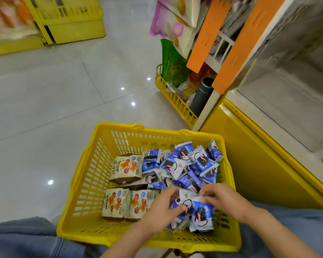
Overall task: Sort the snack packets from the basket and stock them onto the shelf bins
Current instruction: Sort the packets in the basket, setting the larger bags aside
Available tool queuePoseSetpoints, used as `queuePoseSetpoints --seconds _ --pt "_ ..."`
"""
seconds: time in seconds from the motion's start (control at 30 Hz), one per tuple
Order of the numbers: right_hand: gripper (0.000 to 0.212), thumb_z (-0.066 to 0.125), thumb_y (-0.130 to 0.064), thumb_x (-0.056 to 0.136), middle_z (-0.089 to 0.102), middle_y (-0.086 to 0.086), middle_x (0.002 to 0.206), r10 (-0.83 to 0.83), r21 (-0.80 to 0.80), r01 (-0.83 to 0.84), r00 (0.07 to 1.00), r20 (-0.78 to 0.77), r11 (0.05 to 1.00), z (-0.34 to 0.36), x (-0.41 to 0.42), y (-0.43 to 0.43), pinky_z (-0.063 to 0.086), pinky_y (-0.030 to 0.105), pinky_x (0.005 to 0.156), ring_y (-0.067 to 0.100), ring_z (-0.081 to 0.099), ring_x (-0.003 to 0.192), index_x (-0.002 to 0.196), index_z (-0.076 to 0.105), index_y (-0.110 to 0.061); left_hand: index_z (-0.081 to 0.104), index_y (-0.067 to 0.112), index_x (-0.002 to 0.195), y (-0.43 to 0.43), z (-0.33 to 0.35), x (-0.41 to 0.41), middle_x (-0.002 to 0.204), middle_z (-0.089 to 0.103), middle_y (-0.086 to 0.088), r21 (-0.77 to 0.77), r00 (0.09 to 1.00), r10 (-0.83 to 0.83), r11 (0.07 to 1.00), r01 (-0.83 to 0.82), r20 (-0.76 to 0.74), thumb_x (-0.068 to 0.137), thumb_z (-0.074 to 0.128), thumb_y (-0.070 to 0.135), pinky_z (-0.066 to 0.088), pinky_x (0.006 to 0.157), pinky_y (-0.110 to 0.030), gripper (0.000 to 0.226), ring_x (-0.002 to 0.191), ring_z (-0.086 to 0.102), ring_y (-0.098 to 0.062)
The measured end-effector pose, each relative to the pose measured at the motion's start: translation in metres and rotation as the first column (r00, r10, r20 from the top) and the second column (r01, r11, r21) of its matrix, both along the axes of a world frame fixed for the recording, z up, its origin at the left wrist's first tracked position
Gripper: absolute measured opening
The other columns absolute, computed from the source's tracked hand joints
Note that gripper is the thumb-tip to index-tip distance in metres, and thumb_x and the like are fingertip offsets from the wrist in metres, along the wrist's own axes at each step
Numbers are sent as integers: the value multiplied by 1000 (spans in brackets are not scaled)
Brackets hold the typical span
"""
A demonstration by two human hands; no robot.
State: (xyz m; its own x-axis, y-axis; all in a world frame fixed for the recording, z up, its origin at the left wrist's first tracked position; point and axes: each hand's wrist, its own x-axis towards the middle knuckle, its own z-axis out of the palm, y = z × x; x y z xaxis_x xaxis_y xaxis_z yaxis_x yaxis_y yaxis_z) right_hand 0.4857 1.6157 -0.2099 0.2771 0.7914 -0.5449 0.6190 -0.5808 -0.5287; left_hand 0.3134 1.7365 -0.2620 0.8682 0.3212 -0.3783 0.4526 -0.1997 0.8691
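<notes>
A yellow plastic basket [93, 175] stands on the floor in front of me. Its right half holds several blue-and-white snack packets [185, 164]; its left half holds three beige packets with red-orange pictures [126, 169]. Both hands are inside the basket at its near right. My left hand [162, 207] grips a bunch of blue-and-white packets [201, 215] from the left, thumb on top. My right hand [222, 199] pinches the top edge of the same bunch. Part of the bunch is hidden under my fingers.
A yellow shelf unit [259, 164] with a pale, blurred bin top stands right of the basket. Beyond it, a low yellow wire tray [173, 101] holds a grey tube and bags under orange panels. Another yellow shelf [73, 21] is across the grey tiled floor. My blue-clad knees frame the basket.
</notes>
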Motion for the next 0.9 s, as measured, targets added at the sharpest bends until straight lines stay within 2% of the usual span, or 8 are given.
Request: queuePoseSetpoints --seconds 0.07,0.17,0.27,0.47,0.57,0.7,0.8,0.9 --pt "9 60 -23 90 59 -11 74 86 -124 -75 993 82 989 -4 0 -18 37 18 60 1 50 65 82 60 -29 45 37 107 -19 -4 1 98 52 15 94 994 -98 990 103 -56 90 59 27 37 75 -2 24 84 49 10" --pt "16 53 -20 92 63 0 99 224 -273 -168 956 189 947 -12 -8 -32 42 26 74 15 56 92 106 62 -19 43 21 133 -34 -6 3 126 49 -4 288 929 -302 890 355 -213 95 50 25 39 101 -31 39 115 48 -18" --pt "27 52 -18 92 62 0 118 112 -212 -67 971 211 975 -4 -18 -29 48 32 88 17 57 107 118 55 -22 45 16 134 -35 7 -3 124 46 -9 376 901 -372 820 432 -225 97 42 26 39 100 -38 38 117 46 -26" --pt "35 47 -30 97 48 -9 135 -85 177 34 954 288 984 17 -41 -14 43 25 97 8 49 119 132 43 -28 42 30 133 25 47 -44 127 41 12 507 996 36 859 -74 83 98 40 28 40 100 -24 35 114 45 -6" --pt "35 43 -27 99 44 -9 137 -59 249 -16 954 293 968 14 -50 8 40 23 97 8 49 118 134 40 -28 51 21 126 74 56 -66 119 46 8 620 943 270 710 -333 197 96 46 20 38 96 -23 31 111 45 -9" --pt "38 41 -23 99 41 -4 140 18 288 -96 965 263 953 0 -63 56 36 22 97 11 45 123 137 37 -23 51 2 126 133 41 -100 119 53 -19 733 828 544 507 -453 136 91 55 11 38 92 -46 37 110 49 -38" --pt "43 40 -23 100 37 1 144 66 266 -132 968 241 955 -18 -63 96 31 24 104 15 38 130 142 32 -17 47 0 128 155 18 -114 123 52 -22 636 785 617 629 -447 -58 95 48 20 37 95 -45 38 115 47 -39" --pt "45 41 -21 100 35 4 145 87 198 -134 969 230 971 -40 -52 133 32 27 103 19 39 129 143 30 -15 46 4 109 159 3 -111 102 61 -20 459 774 623 724 -515 -116 99 39 27 44 80 -41 26 96 58 -36"
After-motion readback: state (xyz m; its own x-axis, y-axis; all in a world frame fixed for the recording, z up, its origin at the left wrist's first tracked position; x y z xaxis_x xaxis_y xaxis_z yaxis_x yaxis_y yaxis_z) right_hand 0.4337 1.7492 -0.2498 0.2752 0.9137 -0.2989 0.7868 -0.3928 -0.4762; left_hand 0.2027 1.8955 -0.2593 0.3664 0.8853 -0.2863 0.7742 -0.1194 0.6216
